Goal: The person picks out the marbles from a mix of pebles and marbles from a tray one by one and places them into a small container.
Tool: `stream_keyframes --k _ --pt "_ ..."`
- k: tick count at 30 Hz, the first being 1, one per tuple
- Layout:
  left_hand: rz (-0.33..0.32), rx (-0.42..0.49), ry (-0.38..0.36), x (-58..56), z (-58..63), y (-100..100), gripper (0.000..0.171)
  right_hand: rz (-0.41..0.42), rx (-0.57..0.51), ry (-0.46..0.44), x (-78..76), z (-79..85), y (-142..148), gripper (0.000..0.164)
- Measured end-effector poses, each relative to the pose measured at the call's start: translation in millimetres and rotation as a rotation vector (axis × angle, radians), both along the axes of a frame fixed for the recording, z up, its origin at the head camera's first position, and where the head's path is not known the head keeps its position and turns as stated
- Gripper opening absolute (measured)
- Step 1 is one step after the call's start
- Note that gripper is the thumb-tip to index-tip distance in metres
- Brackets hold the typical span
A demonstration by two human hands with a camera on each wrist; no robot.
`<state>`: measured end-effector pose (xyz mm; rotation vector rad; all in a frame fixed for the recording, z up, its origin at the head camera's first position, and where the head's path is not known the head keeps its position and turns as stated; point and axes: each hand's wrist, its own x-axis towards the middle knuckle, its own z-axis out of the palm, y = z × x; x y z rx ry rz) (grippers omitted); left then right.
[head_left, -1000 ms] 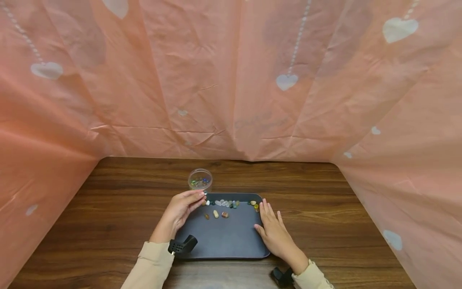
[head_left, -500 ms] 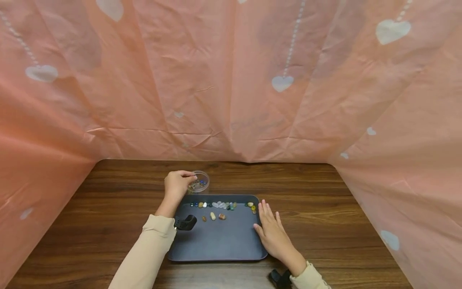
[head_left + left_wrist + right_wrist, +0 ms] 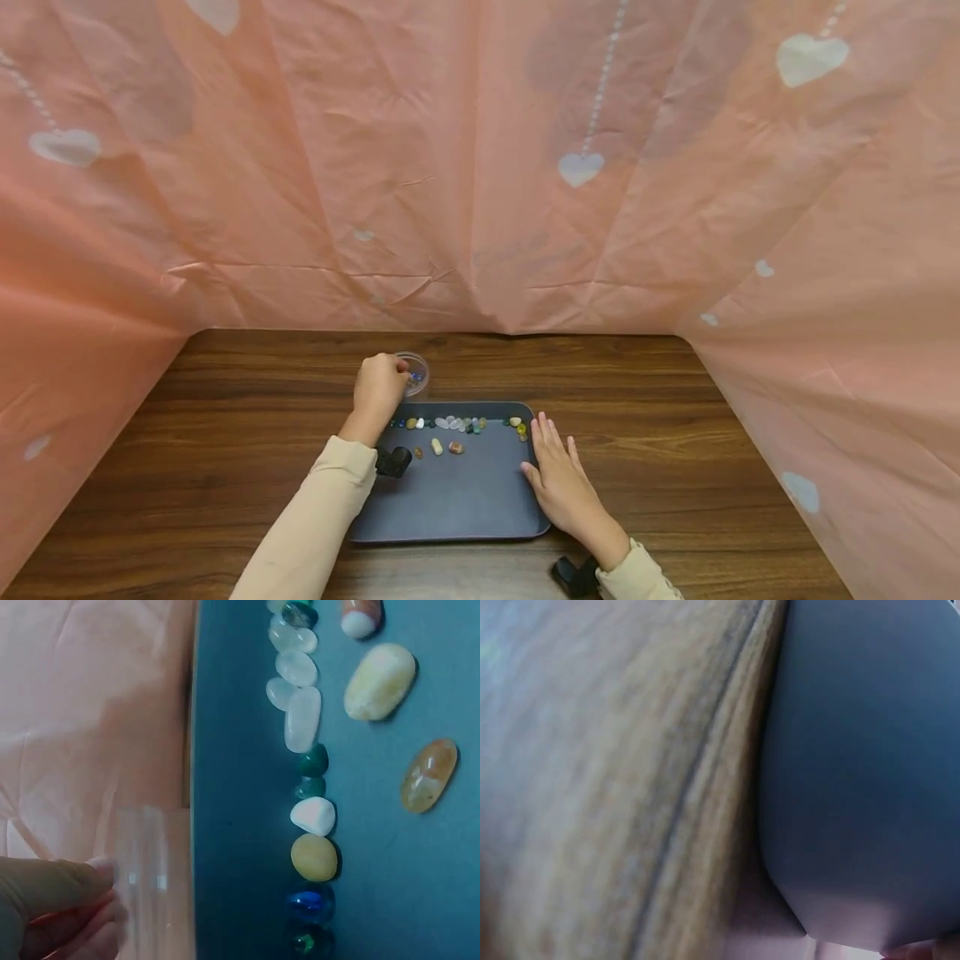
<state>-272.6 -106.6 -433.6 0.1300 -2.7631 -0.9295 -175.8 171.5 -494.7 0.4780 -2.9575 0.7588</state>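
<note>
My left hand (image 3: 378, 385) is at the clear round container (image 3: 417, 388) behind the tray, fingertips at its left side and over its opening. Blue and other glass marbles (image 3: 415, 379) lie inside. In the left wrist view the thumb (image 3: 71, 883) and bent fingers are beside the transparent wall (image 3: 146, 881); I cannot tell whether they pinch a marble. My right hand (image 3: 564, 487) rests with fingers extended along the right rim of the dark grey tray (image 3: 465, 500). A row of stones and marbles lines the tray's far side, including a white stone (image 3: 313, 816) and blue marble (image 3: 310, 903).
Three stones lie apart in front of the row: an amber one (image 3: 430, 775), a cream one (image 3: 381, 682) and a reddish-brown one (image 3: 456, 448). Yellow and cream stones (image 3: 520, 427) sit in the far right corner. Pink curtains (image 3: 480, 167) surround the wooden table (image 3: 637, 400).
My left hand has moved from the tray's far left corner, where it pinched a marble, back to the container. Marbles now show at the row's left end. My right hand stays at the rim.
</note>
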Motion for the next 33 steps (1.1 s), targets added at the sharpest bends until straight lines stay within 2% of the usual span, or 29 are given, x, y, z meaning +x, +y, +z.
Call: stream_keyframes --k 5,7,13,18,23,33 --pt "0.026 0.159 0.092 11.0 -1.8 -8 0.014 -0.005 -0.014 -0.001 1.2 -1.3 -2 0.065" --pt "0.047 0.222 0.107 17.7 -2.9 -14 0.016 -0.004 -0.018 0.003 1.1 -1.6 -2 0.065" --pt "0.138 0.399 0.043 37.9 -11.1 -32 0.020 -0.003 -0.015 -0.008 0.2 -0.4 -2 0.067" --pt "0.147 0.497 -0.007 49.3 -20.1 -35 0.018 -0.004 -0.016 -0.019 -1.7 0.7 -1 0.068" --pt "0.154 0.491 -0.029 54.7 -31.1 -33 0.018 0.001 -0.011 -0.032 -2.5 -1.2 -1 0.068" --pt "0.114 0.335 0.000 53.0 -42.1 -20 0.013 -0.001 -0.011 -0.027 -3.2 -3.1 0 0.068"
